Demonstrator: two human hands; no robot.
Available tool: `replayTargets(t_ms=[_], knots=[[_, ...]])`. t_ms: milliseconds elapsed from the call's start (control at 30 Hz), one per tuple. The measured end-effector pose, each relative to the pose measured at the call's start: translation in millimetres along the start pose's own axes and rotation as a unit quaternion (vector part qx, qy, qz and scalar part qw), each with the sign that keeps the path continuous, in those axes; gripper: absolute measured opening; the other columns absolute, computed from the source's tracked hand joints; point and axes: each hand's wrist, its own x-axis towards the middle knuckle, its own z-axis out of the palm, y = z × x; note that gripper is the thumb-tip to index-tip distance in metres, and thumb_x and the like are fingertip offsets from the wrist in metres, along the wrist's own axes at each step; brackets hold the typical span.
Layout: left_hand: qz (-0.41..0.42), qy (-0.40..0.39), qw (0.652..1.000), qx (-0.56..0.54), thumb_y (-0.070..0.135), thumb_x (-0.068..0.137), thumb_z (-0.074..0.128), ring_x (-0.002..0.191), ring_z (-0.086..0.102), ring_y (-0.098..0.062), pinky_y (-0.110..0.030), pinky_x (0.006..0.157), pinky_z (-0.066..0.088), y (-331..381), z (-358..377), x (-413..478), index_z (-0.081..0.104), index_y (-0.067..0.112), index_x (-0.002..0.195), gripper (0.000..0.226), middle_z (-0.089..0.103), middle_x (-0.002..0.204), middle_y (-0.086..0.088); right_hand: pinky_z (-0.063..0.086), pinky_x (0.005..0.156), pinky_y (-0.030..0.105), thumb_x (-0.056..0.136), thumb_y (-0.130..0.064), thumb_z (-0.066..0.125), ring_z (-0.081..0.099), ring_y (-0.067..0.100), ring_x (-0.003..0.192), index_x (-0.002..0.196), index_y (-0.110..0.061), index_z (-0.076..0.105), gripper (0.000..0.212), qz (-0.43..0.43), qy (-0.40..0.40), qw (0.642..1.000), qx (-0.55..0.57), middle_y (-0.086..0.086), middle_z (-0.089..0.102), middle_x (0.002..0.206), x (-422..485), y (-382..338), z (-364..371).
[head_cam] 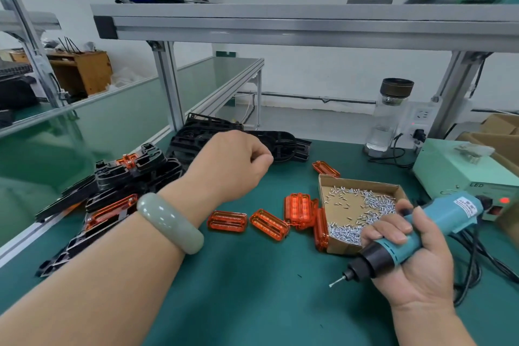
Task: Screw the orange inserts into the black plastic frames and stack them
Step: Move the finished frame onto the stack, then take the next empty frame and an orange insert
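Loose orange inserts lie on the green mat: one [227, 221], a second [269, 224], a standing cluster [299, 209] and a far one [325, 168]. Black frames fitted with orange inserts are piled at the left [126, 177]. Bare black frames [289, 146] lie at the back. My left hand [236, 163] hovers in front of those bare frames with its fingers curled, and nothing shows in it. My right hand [407, 258] grips a teal electric screwdriver [438, 222], which has a screw on its bit tip [332, 284] just above the mat.
An open cardboard box of screws [351, 205] stands beside the inserts. A pale green power unit [463, 168] with a lit red lamp and trailing cables [477, 258] is at the right. A glass bottle [390, 112] stands at the back, under an aluminium shelf [280, 22].
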Motion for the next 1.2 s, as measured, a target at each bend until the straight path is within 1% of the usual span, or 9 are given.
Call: replayTargets(t_ms=[67,167,233,333,467,667,800,967,1200], knots=[[-0.002,-0.030,1.000,-0.002,0.029,0.087,0.056,0.071,0.060,-0.008,-0.019,0.063,0.043,3.9,11.8,0.9,0.071,0.023,0.080,0.018,0.065,0.069,0.013,0.043,0.051,0.016,0.085,-0.029,0.050,0.040,-0.001,0.042,0.084,-0.024,0.055,0.007,0.000,-0.001,1.000,0.000,-0.013,0.041,0.055,-0.6,0.4,0.5],[-0.025,-0.088,0.996,0.015,0.029,0.087,0.054,0.084,0.065,-0.017,-0.031,0.079,0.052,3.6,38.5,5.3,0.072,0.017,0.086,0.022,0.072,0.085,0.002,0.044,0.051,0.016,0.084,-0.028,0.051,0.040,-0.001,0.042,0.085,-0.024,0.055,0.006,0.000,0.002,1.000,0.003,-0.013,0.040,0.055,-0.9,1.1,1.0],[-0.070,-0.112,0.991,0.034,0.032,0.089,0.053,0.101,0.062,-0.021,-0.034,0.089,0.050,-3.2,56.8,11.1,0.070,0.018,0.101,0.025,0.070,0.105,-0.003,0.044,0.051,0.016,0.085,-0.028,0.051,0.040,-0.001,0.042,0.084,-0.024,0.056,0.006,0.002,0.003,1.000,0.003,-0.013,0.040,0.055,-0.8,1.2,1.0],[-0.165,-0.128,0.977,0.034,0.034,0.092,0.051,0.121,0.051,-0.025,-0.035,0.100,0.043,-19.5,78.2,20.5,0.049,0.020,0.133,0.043,0.056,0.132,-0.003,0.044,0.050,0.017,0.085,-0.028,0.050,0.040,-0.001,0.042,0.084,-0.024,0.056,0.007,0.005,0.007,1.000,-0.003,-0.013,0.039,0.055,0.5,1.3,0.6],[-0.266,-0.099,0.958,0.031,0.034,0.092,0.052,0.124,0.044,-0.033,-0.041,0.097,0.040,-38.0,96.0,29.8,0.037,0.013,0.136,0.052,0.047,0.135,-0.012,0.044,0.050,0.017,0.084,-0.027,0.051,0.040,0.000,0.042,0.082,-0.023,0.058,0.008,0.010,0.012,1.000,-0.001,-0.013,0.039,0.055,2.0,1.1,0.3],[-0.370,0.011,0.928,0.054,0.026,0.092,0.051,0.137,0.015,-0.035,-0.046,0.107,0.024,-62.3,114.1,38.3,0.025,0.014,0.138,0.054,0.024,0.147,-0.015,0.044,0.049,0.018,0.083,-0.026,0.052,0.040,0.000,0.042,0.084,-0.022,0.057,0.007,0.007,0.020,1.000,-0.006,-0.013,0.039,0.056,3.3,2.9,-0.2],[-0.426,0.014,0.903,0.058,0.018,0.094,0.043,0.140,0.005,-0.035,-0.046,0.111,0.015,-77.4,119.5,41.4,0.021,0.017,0.140,0.051,0.019,0.150,-0.018,0.045,0.047,0.019,0.081,-0.025,0.053,0.040,0.001,0.041,0.086,-0.021,0.057,0.008,0.007,0.026,1.000,-0.010,-0.011,0.038,0.056,4.7,2.8,-0.7],[-0.372,0.004,0.918,0.137,0.016,0.092,0.045,0.125,0.035,-0.034,-0.044,0.109,0.021,-80.1,122.6,38.7,0.039,0.014,0.124,0.033,0.047,0.131,-0.015,0.045,0.047,0.019,0.073,-0.026,0.065,0.040,0.002,0.041,0.086,-0.020,0.058,0.016,0.015,0.025,1.000,-0.004,-0.011,0.039,0.056,8.7,2.2,0.9],[-0.278,-0.027,0.945,0.170,0.014,0.091,0.039,0.117,0.044,-0.029,-0.039,0.094,0.037,-48.0,124.6,24.7,0.051,0.021,0.125,0.036,0.052,0.124,-0.007,0.045,0.048,0.019,0.082,-0.026,0.053,0.040,0.001,0.042,0.086,-0.021,0.058,0.008,0.009,0.031,0.999,-0.007,-0.012,0.039,0.057,9.9,2.1,-1.7]])
